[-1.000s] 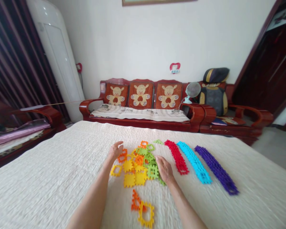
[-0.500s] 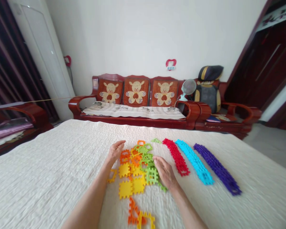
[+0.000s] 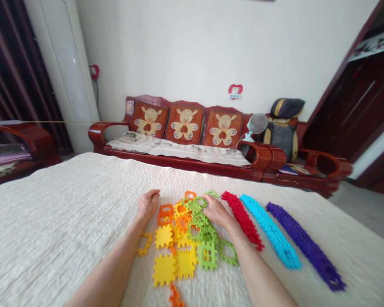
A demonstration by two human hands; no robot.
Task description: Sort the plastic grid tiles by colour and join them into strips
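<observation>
Flat plastic interlocking tiles with toothed edges lie loosely overlapped in front of me. My left hand [image 3: 148,205] hovers beside the left side of the heap, its fingers loosely bent and nothing visible in them. Closest to it are orange tiles [image 3: 165,214]. My right hand [image 3: 216,209] reaches the top of the green group, thumb and fingers around the edge of a green tile [image 3: 195,205]. More green tiles [image 3: 208,255] spread below it. Yellow tiles [image 3: 164,269] sit nearer to me, and a yellow frame tile [image 3: 144,244] is by my left forearm.
Three long rows of stacked tiles lie to the right: red [image 3: 243,219], light blue [image 3: 270,230] and purple [image 3: 305,245]. An orange tile [image 3: 176,296] is at the near edge. Beyond the cream-covered table [image 3: 67,213] stands a wooden sofa [image 3: 179,160].
My right hand has moved up along the green tiles to the upper end and closed on one. My left hand's fingers are more bent. The view has tilted and shifted slightly.
</observation>
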